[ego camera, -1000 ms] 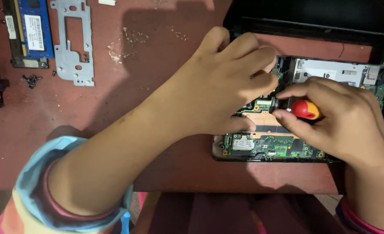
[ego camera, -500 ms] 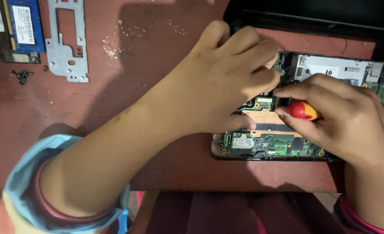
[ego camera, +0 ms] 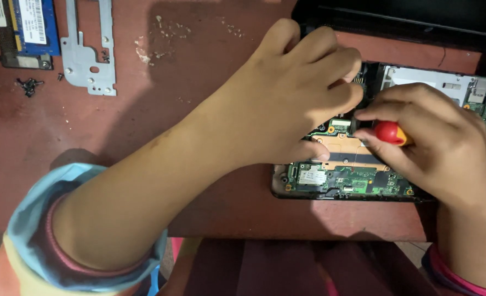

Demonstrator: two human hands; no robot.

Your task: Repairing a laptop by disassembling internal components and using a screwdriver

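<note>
Screwdriver with red-orange handle pinched in right hand over opened laptop's circuit board at bench edge, left hand curled, thumb pressing copper plate, farther left loose screws, metal bracket, blue memory module

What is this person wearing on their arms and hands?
Both hands are bare: no gloves, rings or watch show on the left hand or the right hand. The left sleeve is pushed up, striped light blue, pink, orange and yellow. The right sleeve shows only a pink cuff edge.
</note>
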